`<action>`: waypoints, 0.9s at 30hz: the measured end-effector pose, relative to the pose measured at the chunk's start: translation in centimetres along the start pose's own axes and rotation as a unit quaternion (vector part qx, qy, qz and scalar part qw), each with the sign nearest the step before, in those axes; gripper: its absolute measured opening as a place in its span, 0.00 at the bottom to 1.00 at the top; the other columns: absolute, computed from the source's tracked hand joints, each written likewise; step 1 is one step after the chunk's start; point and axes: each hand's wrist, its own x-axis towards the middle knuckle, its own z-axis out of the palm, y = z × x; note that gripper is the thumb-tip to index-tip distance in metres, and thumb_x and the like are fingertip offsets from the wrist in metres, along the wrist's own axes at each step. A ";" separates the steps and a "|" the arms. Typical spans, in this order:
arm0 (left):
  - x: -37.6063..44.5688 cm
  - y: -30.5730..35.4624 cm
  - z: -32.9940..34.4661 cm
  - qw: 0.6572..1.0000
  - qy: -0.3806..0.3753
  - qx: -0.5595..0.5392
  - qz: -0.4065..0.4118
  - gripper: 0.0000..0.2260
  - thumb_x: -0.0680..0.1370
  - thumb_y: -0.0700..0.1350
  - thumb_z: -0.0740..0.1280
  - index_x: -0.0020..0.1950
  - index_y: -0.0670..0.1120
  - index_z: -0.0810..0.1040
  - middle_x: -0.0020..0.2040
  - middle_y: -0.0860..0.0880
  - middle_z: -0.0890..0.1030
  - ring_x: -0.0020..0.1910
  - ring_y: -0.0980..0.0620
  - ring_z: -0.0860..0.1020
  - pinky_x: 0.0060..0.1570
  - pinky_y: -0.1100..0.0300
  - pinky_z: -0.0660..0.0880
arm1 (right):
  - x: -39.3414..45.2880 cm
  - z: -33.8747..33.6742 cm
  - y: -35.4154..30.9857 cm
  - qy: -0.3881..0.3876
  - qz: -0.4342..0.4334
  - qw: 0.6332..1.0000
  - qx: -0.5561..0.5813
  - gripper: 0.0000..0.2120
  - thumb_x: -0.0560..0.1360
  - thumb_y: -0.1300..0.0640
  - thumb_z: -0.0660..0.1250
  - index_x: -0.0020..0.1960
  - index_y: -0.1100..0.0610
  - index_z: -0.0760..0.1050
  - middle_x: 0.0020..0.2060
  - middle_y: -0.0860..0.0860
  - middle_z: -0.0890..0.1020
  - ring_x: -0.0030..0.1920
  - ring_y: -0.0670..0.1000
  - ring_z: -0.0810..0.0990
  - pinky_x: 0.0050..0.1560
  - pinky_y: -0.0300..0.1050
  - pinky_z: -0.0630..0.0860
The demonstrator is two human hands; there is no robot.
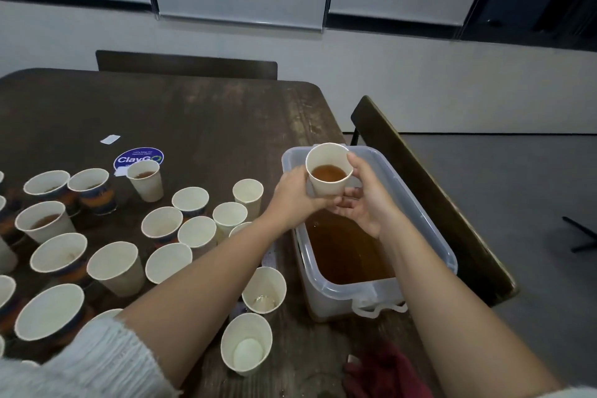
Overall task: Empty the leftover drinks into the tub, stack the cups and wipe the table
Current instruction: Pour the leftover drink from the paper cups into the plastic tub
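The paper cup stood upright, mouth up, above the tub's far end. The left hand and right hand both grasped it, fingers curled around it.

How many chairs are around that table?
2: the far chair behind the table, and the right chair beside the tub. More may sit out of view.
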 end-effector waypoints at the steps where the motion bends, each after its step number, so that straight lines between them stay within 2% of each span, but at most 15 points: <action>1: 0.1 -0.1 0.3 1.000 0.005 0.015 0.007 0.28 0.63 0.62 0.75 0.59 0.51 0.77 0.53 0.55 0.81 0.56 0.54 0.78 0.56 0.50 0.76 | 0.0 -0.4 0.2 0.000 -0.002 1.000 -0.001 0.26 0.76 0.38 0.62 0.68 0.51 0.69 0.57 0.58 0.78 0.57 0.57 0.80 0.57 0.50 0.79; 3: 0.2 -0.1 0.8 0.999 0.007 0.034 0.019 0.31 0.62 0.67 0.73 0.60 0.53 0.76 0.55 0.55 0.81 0.57 0.53 0.77 0.58 0.43 0.74 | 0.2 -1.3 0.5 0.005 -0.007 1.000 -0.007 0.25 0.76 0.38 0.62 0.68 0.51 0.69 0.57 0.57 0.78 0.57 0.56 0.79 0.57 0.51 0.79; 6: 0.1 -0.1 1.2 0.998 0.009 0.054 0.031 0.33 0.62 0.67 0.71 0.62 0.52 0.76 0.59 0.54 0.79 0.60 0.52 0.75 0.61 0.41 0.71 | 0.5 -2.4 1.0 0.020 -0.021 0.999 -0.025 0.24 0.77 0.40 0.62 0.68 0.51 0.70 0.56 0.55 0.79 0.57 0.56 0.80 0.54 0.50 0.79; 8: 0.2 -0.1 1.4 0.997 -0.001 0.077 0.029 0.31 0.66 0.63 0.73 0.65 0.51 0.74 0.63 0.52 0.77 0.64 0.51 0.72 0.65 0.42 0.67 | 0.8 -3.0 1.3 0.025 -0.033 0.998 -0.054 0.24 0.77 0.40 0.62 0.68 0.51 0.70 0.58 0.55 0.78 0.57 0.55 0.80 0.51 0.48 0.79; 10: 0.3 -0.4 1.4 0.994 -0.009 0.107 0.024 0.28 0.70 0.57 0.74 0.67 0.51 0.73 0.67 0.51 0.75 0.68 0.50 0.68 0.68 0.44 0.63 | 1.2 -3.7 1.6 0.026 -0.045 0.995 -0.080 0.22 0.78 0.42 0.61 0.67 0.52 0.71 0.58 0.55 0.79 0.56 0.54 0.80 0.53 0.49 0.79; 13: 0.6 -0.8 1.5 0.986 -0.019 0.164 0.040 0.24 0.72 0.56 0.73 0.67 0.54 0.74 0.66 0.53 0.76 0.68 0.50 0.68 0.70 0.43 0.58 | 1.7 -4.5 1.9 0.021 -0.055 0.994 -0.094 0.21 0.80 0.45 0.61 0.67 0.54 0.72 0.58 0.54 0.80 0.57 0.54 0.80 0.54 0.49 0.79; 15: 0.7 -0.7 1.6 0.982 -0.037 0.181 0.032 0.20 0.75 0.54 0.70 0.67 0.56 0.73 0.64 0.53 0.78 0.68 0.50 0.69 0.72 0.40 0.52 | 2.0 -5.0 2.1 0.021 -0.063 0.992 -0.104 0.20 0.79 0.46 0.62 0.67 0.55 0.73 0.58 0.54 0.80 0.59 0.54 0.79 0.52 0.46 0.78; 19: 0.6 -0.2 1.3 0.982 -0.078 0.169 0.014 0.18 0.80 0.42 0.62 0.67 0.57 0.74 0.63 0.53 0.79 0.70 0.49 0.67 0.73 0.41 0.37 | 2.4 -5.7 2.5 0.039 -0.083 0.988 -0.124 0.20 0.78 0.47 0.64 0.67 0.56 0.73 0.59 0.54 0.80 0.60 0.54 0.79 0.49 0.42 0.77; 21: 0.6 0.1 0.9 0.987 -0.092 0.134 0.008 0.15 0.82 0.44 0.58 0.65 0.57 0.76 0.63 0.52 0.79 0.70 0.51 0.68 0.72 0.43 0.35 | 2.5 -5.9 2.6 0.039 -0.089 0.986 -0.135 0.21 0.78 0.49 0.65 0.69 0.55 0.72 0.60 0.53 0.79 0.60 0.52 0.78 0.49 0.41 0.76; 23: 0.6 0.3 0.6 0.990 -0.095 0.101 0.000 0.15 0.83 0.51 0.55 0.64 0.56 0.78 0.62 0.51 0.80 0.67 0.53 0.70 0.73 0.44 0.37 | 2.5 -6.0 2.5 0.036 -0.095 0.985 -0.138 0.22 0.78 0.49 0.66 0.69 0.54 0.71 0.61 0.52 0.78 0.60 0.51 0.77 0.52 0.42 0.76; 24: 0.7 0.3 0.6 0.992 -0.095 0.087 0.001 0.16 0.83 0.53 0.55 0.63 0.54 0.79 0.60 0.51 0.81 0.65 0.53 0.72 0.74 0.43 0.42 | 2.5 -6.0 2.5 0.032 -0.098 0.985 -0.138 0.22 0.77 0.48 0.66 0.69 0.54 0.71 0.61 0.52 0.78 0.60 0.50 0.77 0.53 0.42 0.75; 25: 0.7 0.3 0.5 0.993 -0.092 0.076 0.007 0.16 0.83 0.54 0.56 0.62 0.53 0.79 0.56 0.52 0.83 0.61 0.54 0.75 0.74 0.42 0.51 | 2.5 -6.0 2.6 0.027 -0.099 0.986 -0.134 0.23 0.76 0.47 0.67 0.69 0.53 0.71 0.60 0.52 0.78 0.60 0.50 0.77 0.53 0.42 0.75; 27: 0.7 0.3 0.6 0.995 -0.080 0.059 0.012 0.15 0.83 0.52 0.58 0.62 0.51 0.80 0.49 0.52 0.84 0.51 0.55 0.78 0.61 0.51 0.70 | 2.3 -5.9 2.5 0.014 -0.106 0.986 -0.127 0.23 0.76 0.49 0.67 0.69 0.53 0.70 0.60 0.52 0.78 0.59 0.49 0.77 0.52 0.40 0.75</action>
